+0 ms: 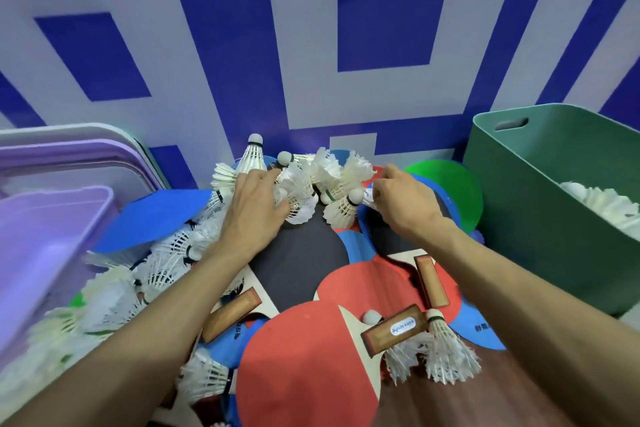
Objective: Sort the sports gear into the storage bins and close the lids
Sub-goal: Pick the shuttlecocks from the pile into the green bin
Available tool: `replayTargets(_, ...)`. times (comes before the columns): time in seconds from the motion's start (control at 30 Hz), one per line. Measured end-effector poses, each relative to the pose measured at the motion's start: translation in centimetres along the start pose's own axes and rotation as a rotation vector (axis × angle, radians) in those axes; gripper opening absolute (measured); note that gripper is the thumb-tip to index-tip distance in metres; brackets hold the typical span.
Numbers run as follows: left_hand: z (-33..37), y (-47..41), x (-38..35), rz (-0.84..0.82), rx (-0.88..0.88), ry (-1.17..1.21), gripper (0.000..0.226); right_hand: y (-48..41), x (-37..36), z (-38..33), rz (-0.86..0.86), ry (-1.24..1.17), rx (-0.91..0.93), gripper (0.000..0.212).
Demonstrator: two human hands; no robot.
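With our left hand we gripped a white shuttlecock in the far pile, while our right hand pinched a second shuttlecock just beside it. Table tennis paddles lay nearer, between the purple bin at left and the green bin at right.

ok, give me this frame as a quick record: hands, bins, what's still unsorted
left hand: grips a shuttlecock in the far pile
right hand: pinches a small white item, probably shuttlecock gear, mostly hidden
green bin: right side, open, holds shuttlecocks
purple bin: left side, open, contents out of view
lids: off, stacked behind the purple bin
paddles: unsorted, overlapping; red, black, blue, green
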State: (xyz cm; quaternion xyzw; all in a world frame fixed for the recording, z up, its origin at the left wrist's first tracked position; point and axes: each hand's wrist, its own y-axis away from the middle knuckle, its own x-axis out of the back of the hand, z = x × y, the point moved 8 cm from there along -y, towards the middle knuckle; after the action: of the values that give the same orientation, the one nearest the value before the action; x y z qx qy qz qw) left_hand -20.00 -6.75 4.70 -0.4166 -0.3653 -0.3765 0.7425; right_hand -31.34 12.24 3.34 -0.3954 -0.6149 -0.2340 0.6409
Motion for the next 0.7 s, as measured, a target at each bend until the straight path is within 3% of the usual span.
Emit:
replayTargets(0.2, 0.3, -0.4, 0.6, -0.01, 0.04, -0.004, 0.038, 2.7, 3.1, 1.2, 0.115, 0.018, -0.056, 0.011)
replayTargets(0.43, 2.0, 1.4, 4.1, 0.112, -0.062, 0.024, 0.036, 6.0, 7.8, 1.1, 0.225, -0.323, -0.074, 0.009)
replayTargets(0.7, 10.4, 2.4, 9.6, 0.207, -0.227, 0.249, 0.037, 10.2, 14.9, 3.5, 0.331, -0.478, -0.068, 0.003)
